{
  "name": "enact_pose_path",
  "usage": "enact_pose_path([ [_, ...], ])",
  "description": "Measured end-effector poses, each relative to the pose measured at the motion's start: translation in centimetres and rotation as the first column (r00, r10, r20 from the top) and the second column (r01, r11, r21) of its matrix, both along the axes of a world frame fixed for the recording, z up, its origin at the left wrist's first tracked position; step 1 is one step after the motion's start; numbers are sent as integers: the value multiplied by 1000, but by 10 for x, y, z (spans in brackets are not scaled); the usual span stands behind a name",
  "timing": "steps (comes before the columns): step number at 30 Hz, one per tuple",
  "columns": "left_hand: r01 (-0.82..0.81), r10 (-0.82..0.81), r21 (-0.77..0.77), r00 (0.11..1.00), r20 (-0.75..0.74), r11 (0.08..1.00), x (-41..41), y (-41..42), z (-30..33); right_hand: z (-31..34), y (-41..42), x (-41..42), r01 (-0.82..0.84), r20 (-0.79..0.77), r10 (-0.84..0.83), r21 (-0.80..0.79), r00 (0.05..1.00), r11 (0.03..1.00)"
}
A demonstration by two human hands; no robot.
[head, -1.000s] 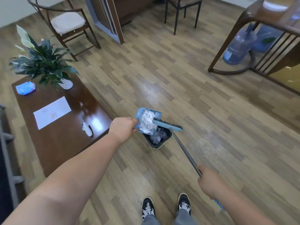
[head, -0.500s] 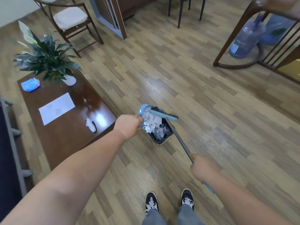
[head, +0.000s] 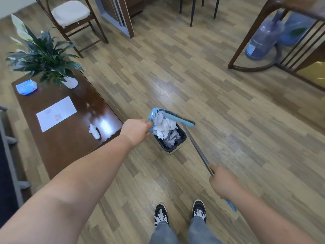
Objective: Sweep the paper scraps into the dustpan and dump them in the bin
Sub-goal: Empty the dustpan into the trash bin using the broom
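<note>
My left hand (head: 136,130) grips the handle of a light blue dustpan (head: 152,115), tilted over a small black-lined bin (head: 176,147) on the floor. White paper scraps (head: 164,126) spill from the pan down into the bin, where more scraps lie. My right hand (head: 222,183) holds the grey metal shaft of a broom; its blue head (head: 179,119) rests across the pan's mouth above the scraps. The bin's far-left side is hidden by the pan and the paper.
A dark wooden coffee table (head: 70,138) stands just left of the bin, carrying a potted plant (head: 44,57), a sheet of paper, a blue pack and a small white object. Chairs stand at the back; water jugs (head: 263,39) sit under furniture at the right. My shoes (head: 179,213) are below.
The broom head has drawn in over the tilted dustpan and more scraps have slid toward the bin. My right hand has shifted slightly up the shaft; the view has moved closer.
</note>
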State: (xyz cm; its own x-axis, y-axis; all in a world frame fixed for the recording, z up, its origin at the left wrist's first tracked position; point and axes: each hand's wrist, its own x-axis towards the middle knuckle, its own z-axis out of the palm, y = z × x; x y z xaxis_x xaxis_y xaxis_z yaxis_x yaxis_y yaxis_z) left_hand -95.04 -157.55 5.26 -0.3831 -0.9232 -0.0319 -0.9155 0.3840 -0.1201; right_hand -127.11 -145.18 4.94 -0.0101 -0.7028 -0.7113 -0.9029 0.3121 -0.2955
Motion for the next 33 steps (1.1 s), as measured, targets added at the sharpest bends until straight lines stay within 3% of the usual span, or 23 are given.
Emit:
enact_pose_path([
  [13,80,-77,-27,993,93,996,-8,-6,-8,-34,15,18,-195,-132,192,-11,973,981],
  [26,106,-106,-2,992,73,994,-8,-9,-15,-36,4,18,-132,-104,127,-48,986,990],
  [33,117,-116,-13,992,53,993,-7,-11,-12,-39,8,22,-225,-138,218,-33,966,974],
])
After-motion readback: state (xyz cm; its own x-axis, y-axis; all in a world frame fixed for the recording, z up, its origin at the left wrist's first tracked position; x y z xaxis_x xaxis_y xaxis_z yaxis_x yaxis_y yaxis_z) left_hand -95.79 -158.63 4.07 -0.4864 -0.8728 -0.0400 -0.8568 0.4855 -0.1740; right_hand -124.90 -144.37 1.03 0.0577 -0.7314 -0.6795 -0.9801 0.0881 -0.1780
